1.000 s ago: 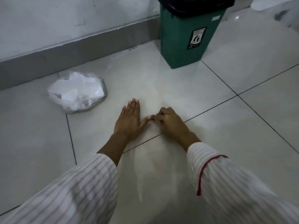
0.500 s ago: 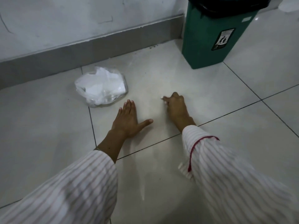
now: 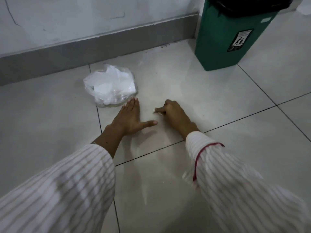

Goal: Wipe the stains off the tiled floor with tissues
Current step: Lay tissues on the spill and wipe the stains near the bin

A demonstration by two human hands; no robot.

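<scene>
My left hand (image 3: 130, 117) lies flat on the pale tiled floor (image 3: 185, 91), fingers straight, thumb spread to the right. Its fingertips almost reach a clear plastic pack of white tissues (image 3: 110, 85). My right hand (image 3: 173, 111) is curled, knuckles up, and pinches a small white wad of tissue (image 3: 155, 111) against the floor just right of the left hand. Only a sliver of the wad shows past the fingers. Small dark specks (image 3: 163, 47) dot the floor near the skirting.
A green bin (image 3: 223, 41) with a black lid stands at the upper right. A grey skirting board (image 3: 101, 46) and white wall run along the back. Dark grout lines cross the tiles. My striped sleeves fill the foreground.
My right hand moved away from the left thumb, up and to the right, and still holds the tissue wad. The view shifted left, so the pack now lies close to my left fingertips.
</scene>
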